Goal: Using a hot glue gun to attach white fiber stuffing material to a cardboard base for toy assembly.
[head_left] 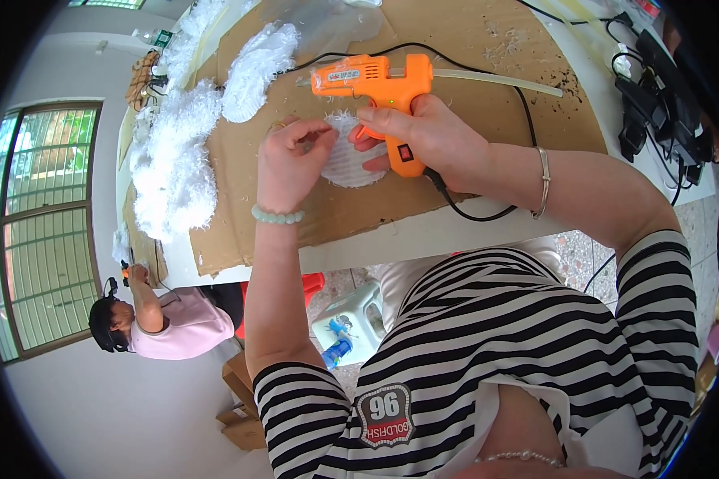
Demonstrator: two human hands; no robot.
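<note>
Item 1: orange plastic hot-glue gun [414,84], held over a brown cardboard sheet [236,188], nozzle toward the left; a small green light and a red switch show on its body. A translucent pale glue stick [503,78] projects from its rear; a black cable [455,209] leaves the base of the handle.

Item 2: right hand [431,132], bare, thin metal bangle [544,182] at the wrist. Fingers closed around the gun's handle; thumb laid across the body, fingertips emerging on the trigger side.

Item 3: left hand [291,156], bare, pale green bead bracelet [277,215] at the wrist. Fingers curled, thumb and forefinger narrowly spaced at the edge of item 4; whether they grip it cannot be told.

Item 4: round white fabric disc [347,169] with fringed rim, on the cardboard between the two hands, partly covered by right-hand fingers.

Item 5: oval white fringed piece [260,72], farther off, to the left.

Item 6: heap of white fluffy material [176,172], along the left side of the cardboard.
</note>
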